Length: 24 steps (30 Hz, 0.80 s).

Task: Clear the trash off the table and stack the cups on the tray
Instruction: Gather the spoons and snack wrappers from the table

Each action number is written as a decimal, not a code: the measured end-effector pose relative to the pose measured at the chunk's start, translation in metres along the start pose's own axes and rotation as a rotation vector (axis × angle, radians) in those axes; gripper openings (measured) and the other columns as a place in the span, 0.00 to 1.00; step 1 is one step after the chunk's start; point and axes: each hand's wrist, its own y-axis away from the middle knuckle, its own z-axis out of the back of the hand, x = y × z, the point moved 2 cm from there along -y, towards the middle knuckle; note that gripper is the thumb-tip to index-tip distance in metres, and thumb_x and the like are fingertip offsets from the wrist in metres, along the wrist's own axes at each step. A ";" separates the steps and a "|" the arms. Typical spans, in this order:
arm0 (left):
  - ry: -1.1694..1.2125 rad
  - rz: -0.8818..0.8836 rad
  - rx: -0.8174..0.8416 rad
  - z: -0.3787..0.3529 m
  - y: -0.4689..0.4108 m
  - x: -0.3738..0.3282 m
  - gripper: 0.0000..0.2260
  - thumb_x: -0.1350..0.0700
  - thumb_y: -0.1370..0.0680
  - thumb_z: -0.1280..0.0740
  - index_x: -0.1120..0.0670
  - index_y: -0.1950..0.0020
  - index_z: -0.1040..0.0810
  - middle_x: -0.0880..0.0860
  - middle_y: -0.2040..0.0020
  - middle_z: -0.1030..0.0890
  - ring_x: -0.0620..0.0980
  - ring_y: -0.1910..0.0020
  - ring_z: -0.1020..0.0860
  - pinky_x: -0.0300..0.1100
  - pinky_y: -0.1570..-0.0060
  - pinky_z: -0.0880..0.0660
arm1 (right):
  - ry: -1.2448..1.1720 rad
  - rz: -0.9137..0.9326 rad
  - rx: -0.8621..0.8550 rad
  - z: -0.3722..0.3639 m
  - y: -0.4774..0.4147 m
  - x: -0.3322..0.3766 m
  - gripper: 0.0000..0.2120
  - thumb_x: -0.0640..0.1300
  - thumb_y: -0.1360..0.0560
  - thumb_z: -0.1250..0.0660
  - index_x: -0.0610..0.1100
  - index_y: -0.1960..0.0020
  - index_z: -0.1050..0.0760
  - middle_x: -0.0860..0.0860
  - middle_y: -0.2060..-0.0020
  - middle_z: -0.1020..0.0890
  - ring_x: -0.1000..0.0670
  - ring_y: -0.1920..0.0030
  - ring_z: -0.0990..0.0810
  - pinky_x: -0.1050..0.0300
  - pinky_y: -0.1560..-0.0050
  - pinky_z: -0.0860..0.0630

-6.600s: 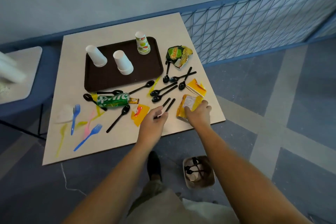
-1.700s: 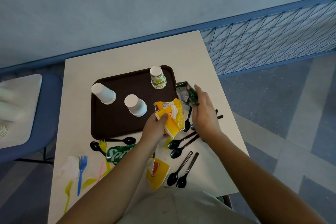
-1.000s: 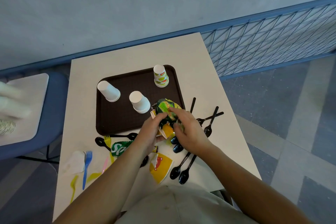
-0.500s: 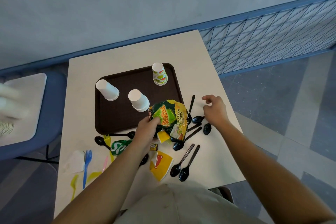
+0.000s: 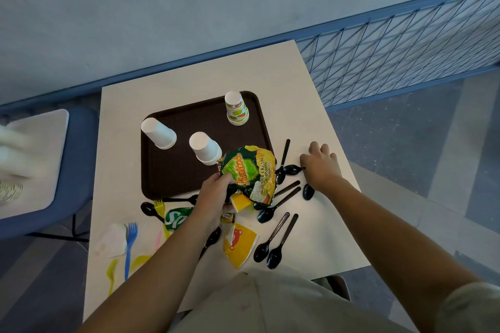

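Right now my left hand (image 5: 216, 192) has its grip closed on a chip bag (image 5: 247, 170) and some yellow wrappers (image 5: 239, 201), held over the near right corner of the tray (image 5: 167, 167). I think the fat bundle could slip out, or bump the white cup (image 5: 204, 148) beside it. My right hand (image 5: 320, 165) reaches flat toward the tabletop's (image 5: 297, 105) right edge, fingers open, touching a black spoon (image 5: 290, 170).

Left hand (image 5: 213, 194) grips chip bag (image 5: 250, 170); right hand (image 5: 320, 166) on black spoon (image 5: 290, 169)
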 end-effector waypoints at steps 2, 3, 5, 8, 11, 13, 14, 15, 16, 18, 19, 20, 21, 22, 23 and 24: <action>0.008 0.003 -0.005 0.001 -0.001 0.000 0.06 0.58 0.23 0.35 0.54 0.48 0.20 0.55 0.54 0.17 0.55 0.54 0.18 0.55 0.53 0.19 | 0.016 0.032 -0.051 0.007 -0.003 -0.004 0.10 0.41 0.24 0.33 0.48 0.43 0.21 0.46 0.41 0.29 0.42 0.43 0.32 0.46 0.46 0.27; 0.013 0.004 -0.004 0.002 -0.002 0.000 0.06 0.58 0.23 0.35 0.54 0.48 0.20 0.55 0.54 0.17 0.56 0.54 0.18 0.56 0.52 0.19 | 0.010 0.055 -0.075 0.012 -0.004 -0.007 0.10 0.42 0.23 0.34 0.48 0.43 0.22 0.46 0.41 0.28 0.43 0.43 0.30 0.46 0.45 0.28; 0.031 0.011 0.001 0.002 -0.004 0.000 0.06 0.58 0.23 0.35 0.54 0.48 0.20 0.57 0.52 0.17 0.57 0.52 0.17 0.60 0.49 0.18 | -0.023 0.106 -0.104 0.023 -0.006 -0.014 0.08 0.43 0.22 0.37 0.47 0.44 0.24 0.48 0.45 0.25 0.44 0.45 0.27 0.44 0.43 0.29; 0.061 0.016 0.010 0.000 -0.005 -0.001 0.08 0.59 0.23 0.35 0.54 0.46 0.19 0.57 0.50 0.16 0.57 0.50 0.17 0.62 0.47 0.18 | -0.087 0.182 -0.060 0.032 -0.005 -0.023 0.06 0.44 0.20 0.42 0.47 0.45 0.28 0.50 0.53 0.22 0.45 0.52 0.23 0.43 0.38 0.32; 0.078 0.011 0.005 -0.003 -0.007 -0.003 0.08 0.60 0.23 0.35 0.54 0.45 0.19 0.57 0.51 0.15 0.56 0.51 0.17 0.60 0.48 0.18 | -0.143 0.272 0.066 0.031 0.004 -0.028 0.04 0.42 0.20 0.43 0.48 0.46 0.32 0.50 0.56 0.23 0.46 0.59 0.26 0.44 0.40 0.29; 0.079 0.011 -0.004 -0.005 -0.007 -0.003 0.08 0.60 0.23 0.35 0.55 0.46 0.19 0.57 0.51 0.16 0.56 0.51 0.17 0.60 0.46 0.19 | -0.174 0.288 0.075 0.028 0.009 -0.030 0.05 0.41 0.20 0.43 0.48 0.46 0.32 0.49 0.55 0.23 0.47 0.58 0.27 0.44 0.43 0.28; 0.076 0.012 -0.004 -0.005 -0.007 -0.003 0.09 0.60 0.23 0.35 0.55 0.45 0.19 0.57 0.51 0.16 0.56 0.51 0.17 0.60 0.46 0.19 | -0.185 0.280 0.069 0.028 0.011 -0.031 0.05 0.42 0.21 0.43 0.47 0.45 0.32 0.49 0.54 0.23 0.46 0.57 0.27 0.45 0.44 0.28; 0.072 0.013 -0.001 -0.005 -0.007 -0.003 0.09 0.60 0.23 0.35 0.56 0.44 0.19 0.57 0.51 0.15 0.56 0.51 0.17 0.60 0.46 0.19 | -0.182 0.267 0.072 0.027 0.013 -0.033 0.07 0.43 0.22 0.42 0.47 0.44 0.31 0.49 0.52 0.24 0.46 0.54 0.26 0.46 0.43 0.28; 0.066 0.013 0.002 -0.005 -0.006 -0.003 0.10 0.60 0.23 0.35 0.56 0.43 0.19 0.57 0.51 0.15 0.56 0.51 0.17 0.60 0.46 0.19 | -0.156 0.255 0.087 0.025 0.015 -0.034 0.09 0.44 0.23 0.40 0.47 0.43 0.30 0.49 0.51 0.24 0.46 0.51 0.25 0.46 0.43 0.29; 0.061 0.012 0.008 -0.005 -0.006 -0.002 0.12 0.59 0.23 0.35 0.57 0.41 0.19 0.57 0.51 0.15 0.56 0.51 0.17 0.60 0.46 0.19 | -0.062 0.230 0.148 0.019 0.017 -0.039 0.16 0.50 0.25 0.35 0.47 0.39 0.28 0.50 0.49 0.26 0.46 0.47 0.24 0.47 0.43 0.29; 0.061 0.012 0.011 -0.006 -0.006 -0.002 0.12 0.59 0.23 0.35 0.57 0.41 0.19 0.57 0.51 0.15 0.56 0.51 0.17 0.60 0.46 0.19 | -0.024 0.211 0.184 0.016 0.018 -0.041 0.19 0.53 0.26 0.33 0.47 0.38 0.28 0.50 0.48 0.27 0.46 0.46 0.24 0.47 0.42 0.29; 0.062 0.012 0.012 -0.006 -0.005 -0.002 0.11 0.59 0.23 0.35 0.56 0.42 0.19 0.57 0.51 0.15 0.55 0.52 0.17 0.59 0.46 0.19 | 0.005 0.189 0.216 0.012 0.019 -0.044 0.22 0.55 0.27 0.32 0.47 0.37 0.28 0.50 0.47 0.28 0.46 0.45 0.24 0.46 0.42 0.29; 0.067 0.012 0.012 -0.007 -0.005 -0.002 0.10 0.59 0.23 0.35 0.56 0.43 0.19 0.56 0.51 0.15 0.55 0.52 0.17 0.58 0.47 0.18 | 0.031 0.170 0.243 0.008 0.020 -0.046 0.22 0.56 0.27 0.31 0.47 0.37 0.28 0.49 0.46 0.28 0.45 0.44 0.24 0.46 0.42 0.29; 0.070 0.011 0.010 -0.007 -0.005 -0.002 0.10 0.59 0.22 0.36 0.55 0.44 0.19 0.56 0.52 0.15 0.55 0.52 0.17 0.58 0.47 0.18 | 0.056 0.153 0.266 0.003 0.020 -0.048 0.22 0.55 0.27 0.31 0.47 0.37 0.28 0.49 0.45 0.29 0.45 0.44 0.24 0.46 0.42 0.30; 0.071 0.010 0.009 -0.006 -0.005 -0.002 0.10 0.59 0.22 0.36 0.55 0.43 0.19 0.56 0.51 0.15 0.55 0.51 0.17 0.57 0.47 0.18 | 0.072 0.138 0.281 -0.001 0.021 -0.049 0.20 0.53 0.27 0.31 0.47 0.38 0.28 0.48 0.45 0.29 0.45 0.43 0.24 0.46 0.42 0.29; 0.069 0.008 0.010 -0.006 -0.004 -0.002 0.10 0.59 0.23 0.35 0.55 0.43 0.19 0.56 0.51 0.15 0.55 0.51 0.17 0.58 0.47 0.18 | 0.075 0.124 0.288 -0.005 0.021 -0.050 0.19 0.51 0.27 0.32 0.47 0.38 0.27 0.48 0.44 0.30 0.45 0.43 0.24 0.46 0.42 0.29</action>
